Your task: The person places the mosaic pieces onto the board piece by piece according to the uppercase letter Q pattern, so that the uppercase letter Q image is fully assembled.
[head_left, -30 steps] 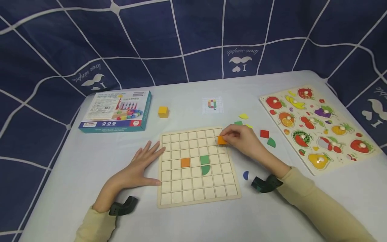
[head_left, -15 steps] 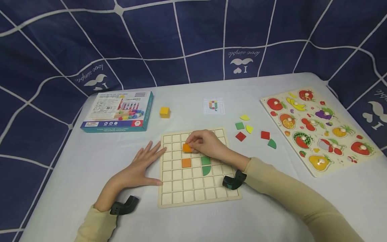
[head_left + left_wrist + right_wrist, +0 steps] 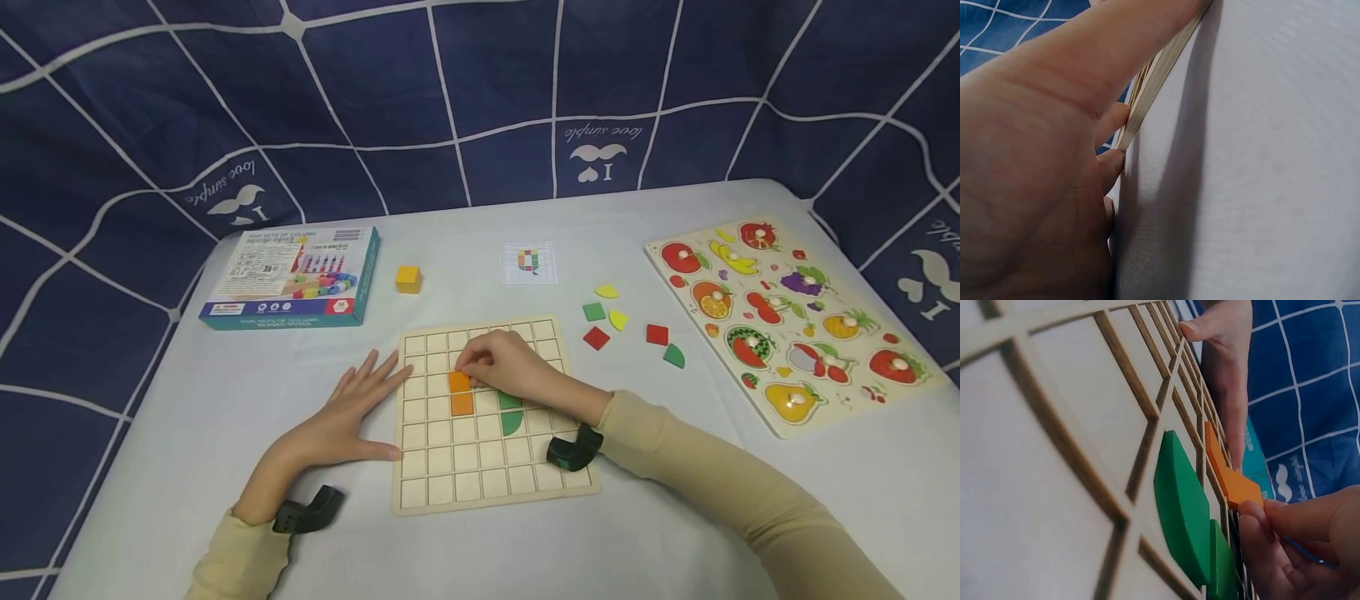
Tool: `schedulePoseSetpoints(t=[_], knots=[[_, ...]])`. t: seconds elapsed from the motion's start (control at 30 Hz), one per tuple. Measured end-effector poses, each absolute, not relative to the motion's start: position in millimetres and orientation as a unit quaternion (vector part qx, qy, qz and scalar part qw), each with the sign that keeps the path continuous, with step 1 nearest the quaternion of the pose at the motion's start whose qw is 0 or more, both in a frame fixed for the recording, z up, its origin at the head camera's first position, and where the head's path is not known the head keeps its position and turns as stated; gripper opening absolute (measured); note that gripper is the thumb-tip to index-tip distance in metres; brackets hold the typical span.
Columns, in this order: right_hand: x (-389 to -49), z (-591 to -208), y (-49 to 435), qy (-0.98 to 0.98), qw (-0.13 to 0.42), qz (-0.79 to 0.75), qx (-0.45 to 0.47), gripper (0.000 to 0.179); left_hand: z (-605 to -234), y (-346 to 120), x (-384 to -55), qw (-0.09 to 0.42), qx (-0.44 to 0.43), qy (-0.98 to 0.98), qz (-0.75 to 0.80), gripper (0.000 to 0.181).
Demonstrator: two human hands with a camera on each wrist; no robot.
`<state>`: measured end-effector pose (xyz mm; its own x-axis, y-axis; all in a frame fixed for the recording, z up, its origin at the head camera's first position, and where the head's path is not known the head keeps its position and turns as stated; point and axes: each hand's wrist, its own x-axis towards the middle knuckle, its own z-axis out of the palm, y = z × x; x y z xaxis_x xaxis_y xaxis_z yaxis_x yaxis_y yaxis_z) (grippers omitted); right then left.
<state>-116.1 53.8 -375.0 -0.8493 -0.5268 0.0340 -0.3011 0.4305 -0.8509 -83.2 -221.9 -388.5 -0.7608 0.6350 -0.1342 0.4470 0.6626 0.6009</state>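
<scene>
My right hand (image 3: 506, 362) pinches an orange square tile (image 3: 459, 382) between thumb and fingertips. In the right wrist view this orange tile (image 3: 1242, 489) is tilted at the grid, right beside the other orange tile (image 3: 1213, 447) that lies in a cell. A wooden grid board (image 3: 438, 487) lies under it, with a green square and a green quarter-circle tile (image 3: 512, 423) in neighbouring cells. Spread out flat, my left hand (image 3: 337, 421) rests on the table, thumb and fingertips touching the board's left edge. In the left wrist view its fingers meet the board's side (image 3: 1154, 87).
Right of the board lie loose green, yellow and red tiles (image 3: 596, 338). A pattern card (image 3: 528, 263) lies behind it. A yellow cube (image 3: 408, 279) and a boxed toy set (image 3: 292, 279) stand back left; a fruit puzzle board (image 3: 795, 325) lies at the right.
My right hand has carried the orange tile leftward from the board's right edge, then slightly down to the cell just above the other orange tile. My left hand stays put.
</scene>
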Motion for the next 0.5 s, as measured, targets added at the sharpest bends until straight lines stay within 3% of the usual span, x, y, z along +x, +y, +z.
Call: schedulePoseSetpoints(t=[0.23, 0.5], knots=[[-121, -368, 66, 0.851, 0.087, -0.456, -0.245, 0.007, -391, -221, -84, 0.167, 0.301, 0.897, 0.277, 0.104], [-125, -350, 131, 0.853, 0.071, -0.497, -0.14, 0.014, -390, -221, -84, 0.167, 0.3, 0.898, 0.276, 0.104]])
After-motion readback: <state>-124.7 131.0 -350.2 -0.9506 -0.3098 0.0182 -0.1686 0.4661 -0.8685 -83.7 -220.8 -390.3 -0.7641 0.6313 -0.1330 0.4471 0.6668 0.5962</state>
